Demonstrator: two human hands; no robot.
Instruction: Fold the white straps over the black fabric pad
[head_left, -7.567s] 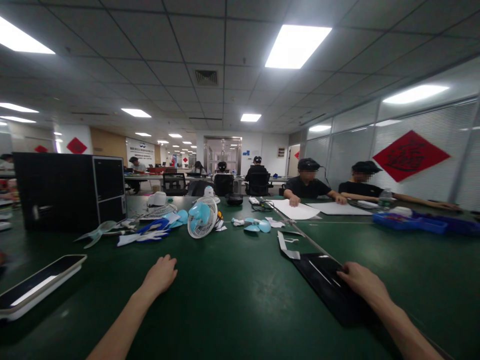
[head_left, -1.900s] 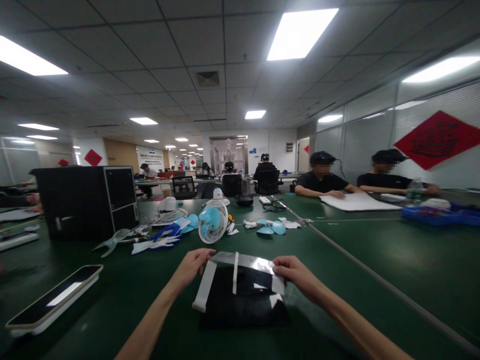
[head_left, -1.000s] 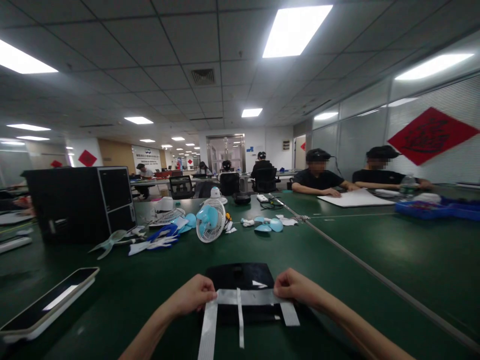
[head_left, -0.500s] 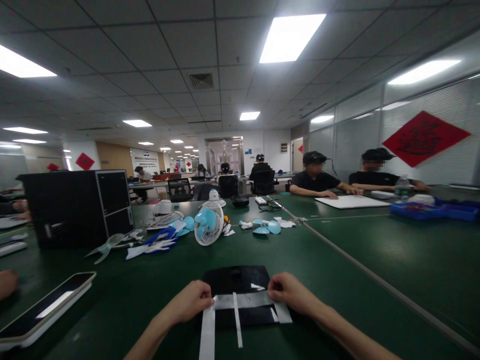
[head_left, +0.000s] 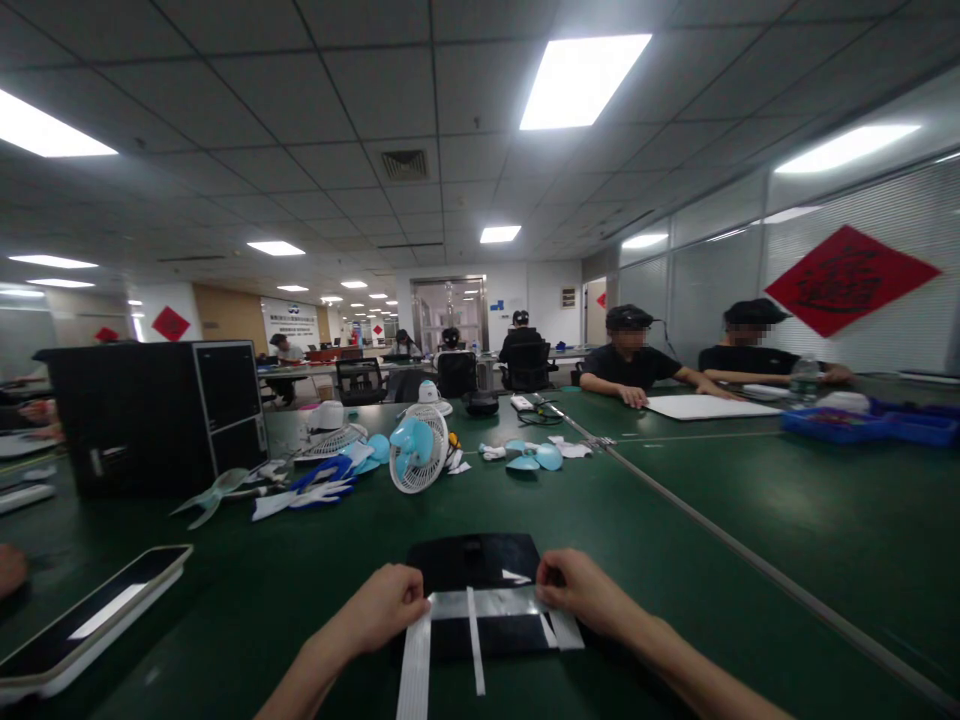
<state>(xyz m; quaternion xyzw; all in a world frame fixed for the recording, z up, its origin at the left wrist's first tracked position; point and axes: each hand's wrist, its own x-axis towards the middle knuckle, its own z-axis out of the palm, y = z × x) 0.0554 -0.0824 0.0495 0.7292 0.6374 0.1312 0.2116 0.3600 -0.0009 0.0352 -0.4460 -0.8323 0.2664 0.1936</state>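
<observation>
A flat black sheet (head_left: 474, 565) lies on the green table (head_left: 675, 560) right in front of me. Across its near part runs a shiny silver strip (head_left: 487, 603), with narrower silver strips hanging down from it toward me. My left hand (head_left: 380, 607) pinches the strip's left end with closed fingers. My right hand (head_left: 577, 591) pinches its right end the same way. Both hands hold the strip low over the black sheet.
A small white fan with blue blades (head_left: 414, 451) stands beyond the sheet among loose fan parts and blue-white gloves (head_left: 307, 486). A black computer case (head_left: 154, 412) stands at left, a phone-like device (head_left: 90, 615) near left. Two people (head_left: 634, 358) sit at far right with white paper (head_left: 705, 406).
My hands took the black sheet from my right to the middle, lifted the silver strips over it, then lowered them. In the last half second almost nothing moved.
</observation>
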